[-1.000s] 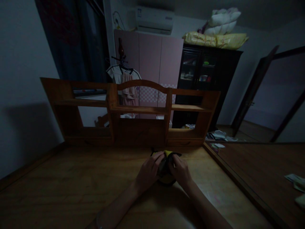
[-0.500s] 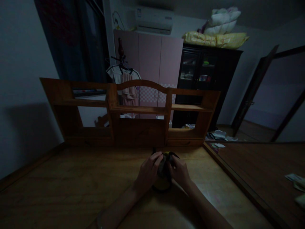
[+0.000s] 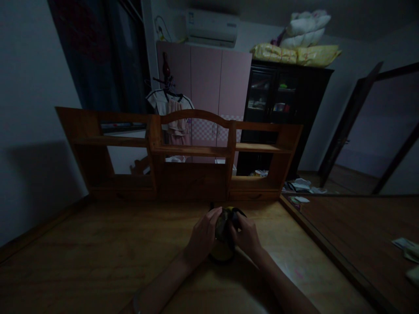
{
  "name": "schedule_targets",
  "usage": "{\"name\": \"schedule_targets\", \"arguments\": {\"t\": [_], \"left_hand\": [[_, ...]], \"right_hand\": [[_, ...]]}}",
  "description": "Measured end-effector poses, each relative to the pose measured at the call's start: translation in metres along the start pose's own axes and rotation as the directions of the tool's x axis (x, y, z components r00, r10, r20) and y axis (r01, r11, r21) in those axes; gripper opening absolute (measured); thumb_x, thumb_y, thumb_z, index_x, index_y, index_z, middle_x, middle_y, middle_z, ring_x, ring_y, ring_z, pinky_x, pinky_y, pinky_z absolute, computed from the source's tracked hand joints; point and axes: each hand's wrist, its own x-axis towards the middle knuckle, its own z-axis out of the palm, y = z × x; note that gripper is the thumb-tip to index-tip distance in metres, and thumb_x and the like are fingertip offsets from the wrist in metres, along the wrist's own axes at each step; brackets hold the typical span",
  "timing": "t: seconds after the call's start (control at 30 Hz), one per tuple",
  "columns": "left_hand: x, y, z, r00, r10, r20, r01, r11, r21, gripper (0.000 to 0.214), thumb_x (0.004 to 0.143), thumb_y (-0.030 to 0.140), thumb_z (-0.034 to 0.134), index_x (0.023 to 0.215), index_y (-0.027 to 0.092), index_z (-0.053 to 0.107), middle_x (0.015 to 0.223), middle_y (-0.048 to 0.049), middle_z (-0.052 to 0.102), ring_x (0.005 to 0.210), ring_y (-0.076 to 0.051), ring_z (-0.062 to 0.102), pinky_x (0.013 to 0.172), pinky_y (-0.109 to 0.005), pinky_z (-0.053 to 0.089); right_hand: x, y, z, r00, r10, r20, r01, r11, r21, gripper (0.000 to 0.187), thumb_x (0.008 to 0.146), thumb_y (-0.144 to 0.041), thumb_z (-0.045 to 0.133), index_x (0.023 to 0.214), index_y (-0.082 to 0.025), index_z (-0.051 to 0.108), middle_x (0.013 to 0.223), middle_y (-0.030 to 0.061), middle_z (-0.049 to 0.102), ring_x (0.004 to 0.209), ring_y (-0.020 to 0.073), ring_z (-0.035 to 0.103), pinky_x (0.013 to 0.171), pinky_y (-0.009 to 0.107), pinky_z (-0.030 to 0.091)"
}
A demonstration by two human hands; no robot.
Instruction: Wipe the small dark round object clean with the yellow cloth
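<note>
A small yellow and black object (image 3: 224, 237), soft-looking and bunched, rests on the wooden desk (image 3: 98, 257) just in front of the shelf unit. My left hand (image 3: 203, 237) curls round its left side with the fingers closed on it. From the right, my right hand (image 3: 246, 235) pinches its top edge. The dim light hides what the object is. Both forearms reach in from the bottom edge.
A low wooden shelf unit (image 3: 183, 150) stands along the desk's far edge. Behind it are a pink wardrobe (image 3: 209, 83), a dark glass cabinet (image 3: 281, 113) with bundles on top, and hanging clothes (image 3: 172, 115). Another wooden surface (image 3: 360, 231) lies to the right, with papers.
Both hands have drawn closer together on the object and bunched it tighter. Less yellow shows at its top than a second ago.
</note>
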Motion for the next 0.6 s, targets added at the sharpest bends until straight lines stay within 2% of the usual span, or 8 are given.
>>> {"name": "schedule_targets", "arguments": {"t": [0.33,0.6], "left_hand": [[0.004,-0.001,0.002,1.0,0.017,0.009,-0.017,1.0,-0.011,0.048,0.093,0.01,0.038,0.139,0.019,0.028,0.139,-0.0124,0.042,0.128,-0.022,0.042,0.1,-0.04,0.047],[0.0021,-0.0048,0.006,0.999,0.031,0.016,-0.031,0.999,-0.034,0.055,0.09,0.007,0.039,0.141,0.02,0.024,0.137,-0.0117,0.043,0.129,-0.022,0.041,0.101,-0.042,0.046]], "right_hand": [[-0.0004,-0.0009,0.0013,1.0,0.007,-0.013,-0.007,1.0,0.02,0.002,0.08,-0.022,0.052,0.081,-0.02,0.053,0.07,0.0027,0.063,0.061,0.0159,0.059,0.057,0.023,0.043],[-0.001,-0.0017,0.0014,1.0,0.013,0.001,-0.013,0.999,0.041,0.002,0.079,-0.022,0.052,0.081,-0.02,0.052,0.071,0.003,0.062,0.063,0.0163,0.058,0.059,0.024,0.043]]}}
